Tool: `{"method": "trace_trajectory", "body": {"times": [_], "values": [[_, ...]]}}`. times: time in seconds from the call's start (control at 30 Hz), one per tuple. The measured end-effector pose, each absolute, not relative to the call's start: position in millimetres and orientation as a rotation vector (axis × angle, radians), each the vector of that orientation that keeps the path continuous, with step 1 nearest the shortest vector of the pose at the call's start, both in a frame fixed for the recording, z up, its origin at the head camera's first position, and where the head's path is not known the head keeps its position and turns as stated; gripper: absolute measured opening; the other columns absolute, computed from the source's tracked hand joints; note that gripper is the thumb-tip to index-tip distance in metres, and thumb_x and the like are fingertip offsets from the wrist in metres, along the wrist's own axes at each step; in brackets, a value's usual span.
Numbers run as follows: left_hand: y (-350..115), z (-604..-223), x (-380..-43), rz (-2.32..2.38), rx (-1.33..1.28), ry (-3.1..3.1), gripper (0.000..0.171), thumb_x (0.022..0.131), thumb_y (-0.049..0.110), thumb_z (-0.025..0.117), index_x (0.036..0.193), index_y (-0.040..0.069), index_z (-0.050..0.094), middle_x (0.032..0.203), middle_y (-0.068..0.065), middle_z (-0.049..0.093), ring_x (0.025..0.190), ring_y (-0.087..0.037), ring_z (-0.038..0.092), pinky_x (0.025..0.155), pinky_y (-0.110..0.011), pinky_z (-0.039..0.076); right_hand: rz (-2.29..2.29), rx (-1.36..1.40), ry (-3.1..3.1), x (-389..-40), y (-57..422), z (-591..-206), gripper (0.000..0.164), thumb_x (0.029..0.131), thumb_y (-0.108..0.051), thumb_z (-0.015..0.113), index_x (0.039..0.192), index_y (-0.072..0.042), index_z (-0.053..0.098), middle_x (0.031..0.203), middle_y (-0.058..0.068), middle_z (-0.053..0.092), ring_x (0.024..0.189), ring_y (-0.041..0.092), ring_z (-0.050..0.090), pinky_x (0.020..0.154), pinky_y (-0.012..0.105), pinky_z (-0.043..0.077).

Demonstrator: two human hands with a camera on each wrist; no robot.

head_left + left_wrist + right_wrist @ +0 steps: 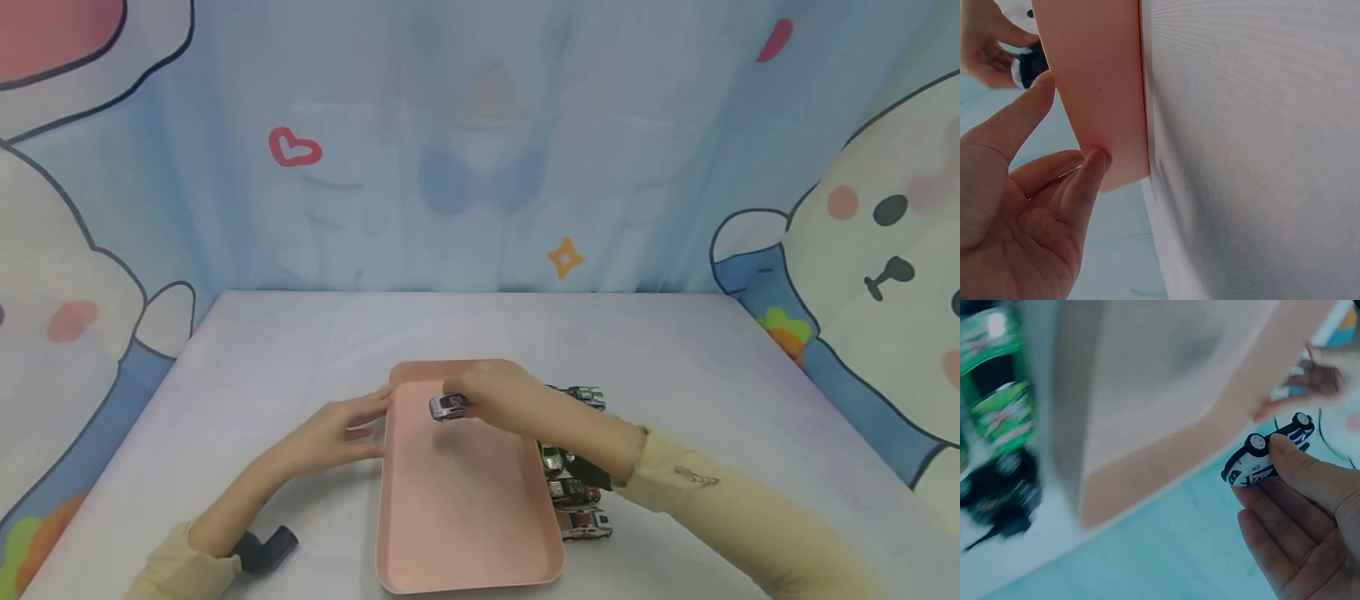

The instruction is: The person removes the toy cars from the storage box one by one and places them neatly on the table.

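Observation:
My right hand [498,398] pinches a small silver-white toy car [448,407] above the far part of a pink tray [465,500]. In the right wrist view the toy car [1266,453] is tilted, its dark wheels showing, with the thumb pressed against its underside. Fingertips of my left hand [337,433] touch the tray's left side. Seen from the left wrist, the thumb and fingers of that left hand [1041,181] are spread along the outer wall of the tray [1097,81], fairly straight. The tray's bare floor shows below the held car.
Several toy cars stand along the tray's right side, among them a green one [551,459], a dark red-and-black one [573,492] and a white-and-red one [587,524]. My right forearm partly covers the row. A white cloth covers the table [285,358]; a printed curtain [360,225] hangs behind.

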State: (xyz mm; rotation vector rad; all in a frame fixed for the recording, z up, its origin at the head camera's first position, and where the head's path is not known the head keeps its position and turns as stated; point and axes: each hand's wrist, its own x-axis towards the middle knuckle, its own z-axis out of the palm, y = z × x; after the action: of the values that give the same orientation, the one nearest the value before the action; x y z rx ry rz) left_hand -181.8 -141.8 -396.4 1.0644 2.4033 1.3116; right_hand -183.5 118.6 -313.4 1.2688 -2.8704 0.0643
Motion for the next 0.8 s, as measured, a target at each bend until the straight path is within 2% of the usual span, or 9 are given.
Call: {"method": "trace_trajectory", "body": {"times": [0.23,0.43,0.63,0.8], "values": [[-143.7,-396.0,-184.0,1.324,1.087,2.375,0.071,0.083,0.012,0.072,0.138,-0.01,0.034,0.147,-0.025,0.024,0.126,-0.038,0.038,0.092,-0.035,0.048,0.128,1.137,-2.893,-167.2,180.7,-296.6,0.023,0.079,-0.006,0.074,0.101,-0.01,0.068,0.089,-0.001,0.068,0.08,0.014,0.064,0.067,0.027,0.056],[-144.0,-396.2,-184.0,1.328,1.076,2.371,0.071,0.083,0.012,0.072,0.138,-0.01,0.034,0.147,-0.024,0.023,0.126,-0.038,0.037,0.092,-0.034,0.048,0.11,0.957,-2.965,-144.7,230.5,-296.4,0.035,0.075,-0.005,0.078,0.108,-0.004,0.067,0.101,0.008,0.068,0.09,0.024,0.065,0.073,0.036,0.057],[-144.6,-396.8,-183.8,1.342,1.069,2.356,0.071,0.083,0.011,0.072,0.138,-0.011,0.034,0.147,-0.024,0.023,0.126,-0.038,0.037,0.093,-0.034,0.047,0.086,0.85,-3.082,-119.1,266.4,-314.4,0.035,0.07,-0.004,0.08,0.103,-0.009,0.068,0.091,-0.002,0.063,0.079,0.016,0.064,0.062,0.028,0.057],[-145.1,-396.1,-183.8,1.337,1.063,2.36,0.071,0.083,0.011,0.072,0.139,-0.011,0.033,0.148,-0.024,0.022,0.127,-0.038,0.036,0.093,-0.034,0.047,0.105,0.844,-3.147,-102.9,286.6,-336.5,0.035,0.065,-0.003,0.082,0.096,-0.011,0.069,0.084,-0.006,0.061,0.074,0.013,0.063,0.059,0.025,0.057]]}}
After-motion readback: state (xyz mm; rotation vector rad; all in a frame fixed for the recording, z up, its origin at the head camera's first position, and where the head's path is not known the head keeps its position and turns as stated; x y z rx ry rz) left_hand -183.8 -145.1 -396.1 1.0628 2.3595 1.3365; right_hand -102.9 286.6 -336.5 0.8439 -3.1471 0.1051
